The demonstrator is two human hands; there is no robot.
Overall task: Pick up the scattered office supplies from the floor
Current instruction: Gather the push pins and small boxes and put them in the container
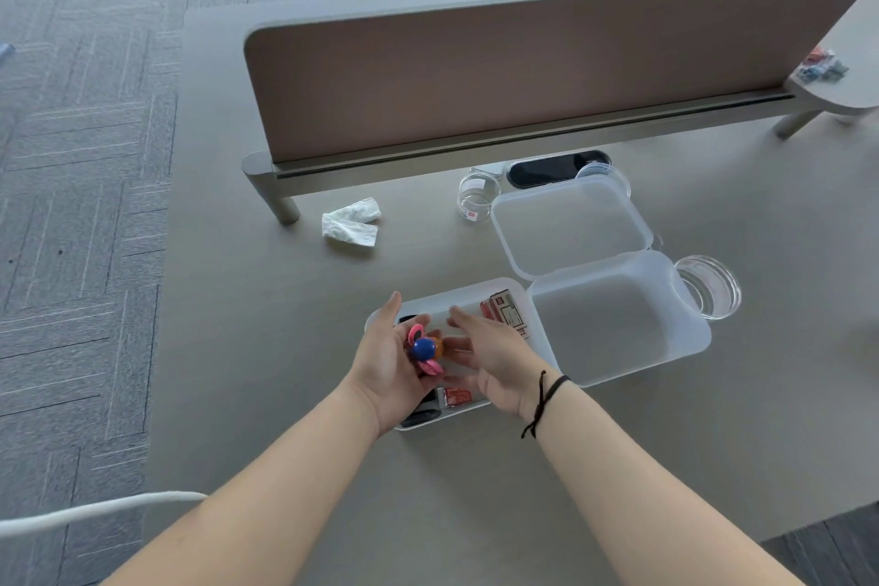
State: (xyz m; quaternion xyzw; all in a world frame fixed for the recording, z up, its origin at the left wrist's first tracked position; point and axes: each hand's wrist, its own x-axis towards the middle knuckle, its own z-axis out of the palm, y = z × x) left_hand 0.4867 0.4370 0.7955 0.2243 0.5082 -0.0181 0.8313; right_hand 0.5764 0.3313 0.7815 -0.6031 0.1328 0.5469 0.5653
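In the head view, everything turns on the shallow white tray (pixel 480 409) on the desk (pixel 285 347), which lies directly under both hands. The left hand (pixel 387 364) is cupped palm-up above the tray's left half, its fingers loosely curled round a small cluster of colourful supplies (pixel 424 349): pink, blue and orange pieces, too small to name for certain. The right hand (pixel 492 359) hovers above the tray's middle, fingers straight and spread, tips pointing left toward the cluster and just beside it, holding nothing that can be seen. So the cluster sits in the left palm, to the left of the right fingertips, and the tray is straight below; the left hand is plainly nearer, already carrying it. The tray's long axis runs from near-left to far-right, and red packets (pixel 504 316) lie at its far-right end, with another at the near edge. Right of the tray stands an open clear box (pixel 618 324), its lid (pixel 568 228) hinged back away from the tray. Judging from this, the coming move is a short drop or transfer downward into the tray.
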